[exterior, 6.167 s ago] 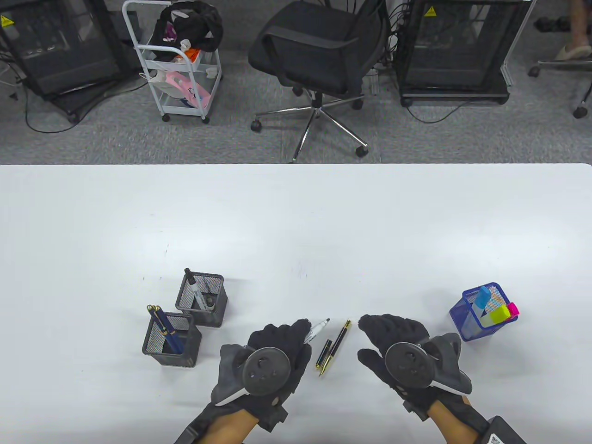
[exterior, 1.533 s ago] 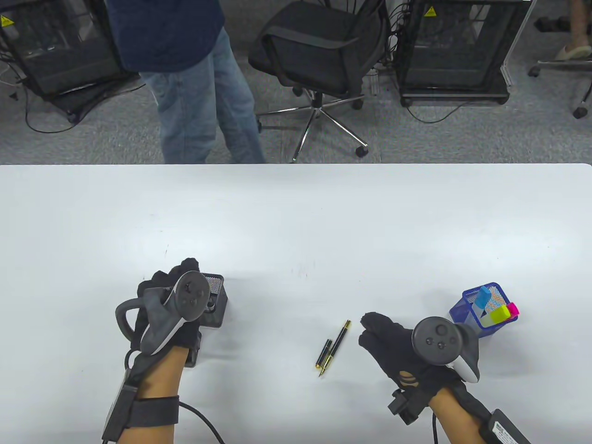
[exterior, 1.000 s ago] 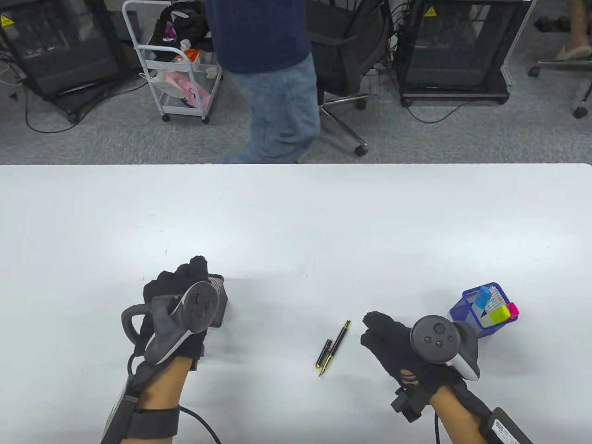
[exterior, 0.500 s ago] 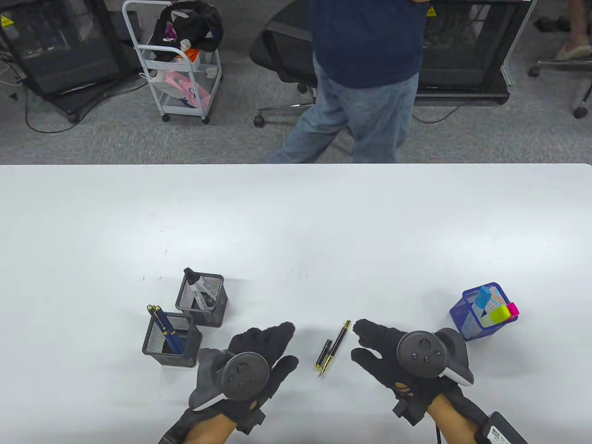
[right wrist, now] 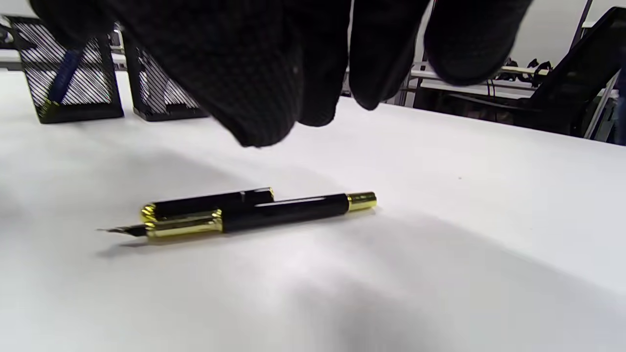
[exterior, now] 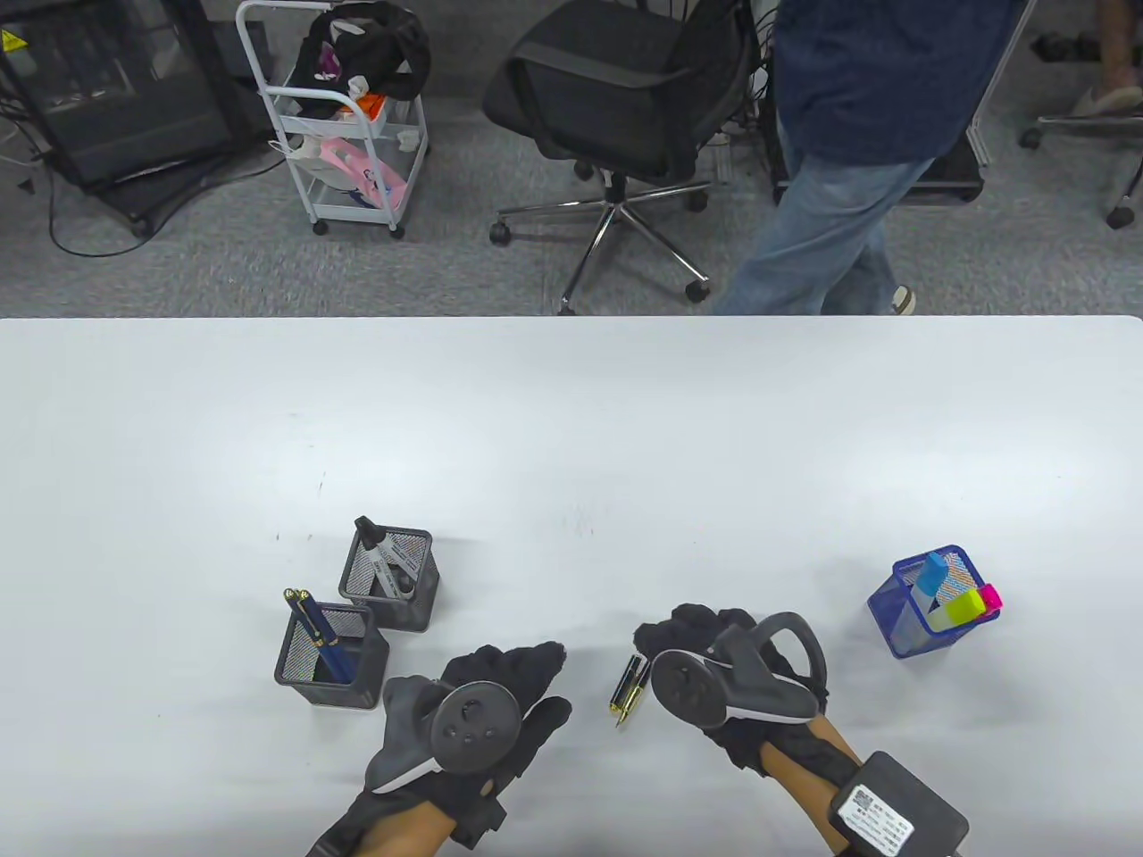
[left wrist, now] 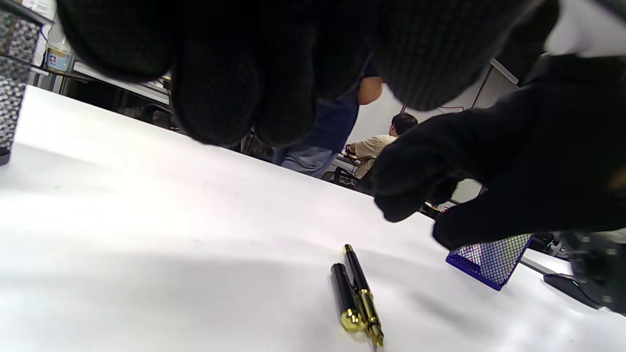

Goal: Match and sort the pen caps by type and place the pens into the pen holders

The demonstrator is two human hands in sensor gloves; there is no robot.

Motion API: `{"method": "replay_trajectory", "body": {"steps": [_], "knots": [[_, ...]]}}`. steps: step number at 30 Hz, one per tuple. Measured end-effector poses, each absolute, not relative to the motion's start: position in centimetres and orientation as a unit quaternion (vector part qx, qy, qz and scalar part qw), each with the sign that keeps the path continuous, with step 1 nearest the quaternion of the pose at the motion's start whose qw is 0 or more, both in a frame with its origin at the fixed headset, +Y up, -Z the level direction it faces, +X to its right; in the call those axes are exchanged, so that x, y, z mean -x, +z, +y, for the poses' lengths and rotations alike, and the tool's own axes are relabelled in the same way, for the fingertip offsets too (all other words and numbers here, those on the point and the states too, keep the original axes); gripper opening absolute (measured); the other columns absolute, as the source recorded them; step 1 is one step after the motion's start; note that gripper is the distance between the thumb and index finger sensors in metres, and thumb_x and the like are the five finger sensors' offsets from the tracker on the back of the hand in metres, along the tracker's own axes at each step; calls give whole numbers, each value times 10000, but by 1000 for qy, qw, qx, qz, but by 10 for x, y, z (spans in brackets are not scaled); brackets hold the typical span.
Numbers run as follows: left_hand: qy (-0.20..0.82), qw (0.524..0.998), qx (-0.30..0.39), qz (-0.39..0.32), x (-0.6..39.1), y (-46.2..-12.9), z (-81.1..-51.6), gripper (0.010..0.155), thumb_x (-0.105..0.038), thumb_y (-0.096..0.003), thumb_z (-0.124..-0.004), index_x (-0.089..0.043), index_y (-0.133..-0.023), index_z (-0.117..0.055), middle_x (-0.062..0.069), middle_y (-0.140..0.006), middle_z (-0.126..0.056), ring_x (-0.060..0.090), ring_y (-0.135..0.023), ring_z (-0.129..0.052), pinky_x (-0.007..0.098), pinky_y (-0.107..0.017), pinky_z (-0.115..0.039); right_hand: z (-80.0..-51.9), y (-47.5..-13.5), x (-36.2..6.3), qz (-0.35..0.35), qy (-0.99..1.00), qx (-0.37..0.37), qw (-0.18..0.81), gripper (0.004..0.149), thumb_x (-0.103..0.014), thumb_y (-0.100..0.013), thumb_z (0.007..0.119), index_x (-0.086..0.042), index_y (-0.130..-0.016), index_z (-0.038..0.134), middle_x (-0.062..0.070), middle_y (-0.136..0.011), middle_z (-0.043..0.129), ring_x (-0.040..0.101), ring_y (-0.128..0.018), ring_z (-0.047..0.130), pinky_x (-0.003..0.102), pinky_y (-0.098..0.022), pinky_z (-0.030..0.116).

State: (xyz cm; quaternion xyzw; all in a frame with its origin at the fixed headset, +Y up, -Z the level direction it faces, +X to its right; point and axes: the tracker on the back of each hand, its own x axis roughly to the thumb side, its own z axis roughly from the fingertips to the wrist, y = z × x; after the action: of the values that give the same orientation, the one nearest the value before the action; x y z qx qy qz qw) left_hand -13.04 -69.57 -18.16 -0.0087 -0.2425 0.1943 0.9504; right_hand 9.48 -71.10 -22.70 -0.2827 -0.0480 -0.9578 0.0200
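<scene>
Two pieces, the black-and-gold fountain pen (right wrist: pixel 259 217) and its cap (right wrist: pixel 208 203), lie side by side between the hands, nib toward the person. Right hand (exterior: pixel 714 665) hovers right over them, fingers loose and empty. Left hand (exterior: pixel 487 701) waits beside, open and farther off.

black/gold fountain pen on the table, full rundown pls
The fountain pen is slim, with a glossy black barrel, a gold band at the grip, a gold end cap and a bare dark nib. It lies flat and uncapped on the white table. Its cap, black with a gold tip, lies alongside, close against it. The right hand hovers above with fingers hanging down, not touching. The left hand is off to its side, clear of it.
</scene>
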Motion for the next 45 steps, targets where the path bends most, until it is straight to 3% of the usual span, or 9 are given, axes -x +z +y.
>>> {"method": "replay_trajectory", "body": {"steps": [11, 20, 33, 38, 45], "knots": [[208, 951, 20, -230, 137, -184, -699, 594, -435, -454, -841, -147, -970, -782, 166, -899, -951, 388, -705, -995, 680, -552, -744, -756, -264, -83, -99, -951, 284, 72, 728, -200, -347, 999, -277, -948, 595, 0, -939, 830, 284, -937, 774, 503, -628, 746], [201, 952, 35, -229, 137, -187, -706, 592, -431, -455, -842, -147, -971, -781, 168, -902, -948, 390, -707, -993, 684, -555, -740, -759, -253, -78, -40, -913, 383, 135, 655, -236, -317, 1022, -277, -883, 696, 2, -819, 928, 240, -829, 894, 458, -584, 797], [201, 954, 42, -217, 141, -189, -707, 594, -430, -455, -842, -144, -973, -778, 173, -904, -944, 394, -712, -989, 690, -558, -733, -765, -242, -83, -36, -895, 406, 178, 719, -265, -327, 991, -194, -916, 583, 63, -828, 893, 290, -749, 895, 492, -647, 712], [209, 954, 37, -210, 146, -190, -705, 596, -430, -455, -842, -142, -972, -778, 182, -905, -942, 398, -713, -987, 694, -560, -728, -752, -239, -95, -27, -902, 395, 170, 689, -260, -350, 957, -164, -917, 579, 119, -825, 876, 330, -697, 894, 517, -639, 701], [221, 953, 31, -205, 150, -191, -703, 600, -430, -457, -839, -138, -976, -773, 184, -910, -937, 402, -719, -981, 700, -563, -722, -702, -223, -118, 47, -927, 360, 95, 572, -260, -417, 821, -146, -927, 588, 187, -816, 825, 354, -629, 862, 564, -608, 694]]}}
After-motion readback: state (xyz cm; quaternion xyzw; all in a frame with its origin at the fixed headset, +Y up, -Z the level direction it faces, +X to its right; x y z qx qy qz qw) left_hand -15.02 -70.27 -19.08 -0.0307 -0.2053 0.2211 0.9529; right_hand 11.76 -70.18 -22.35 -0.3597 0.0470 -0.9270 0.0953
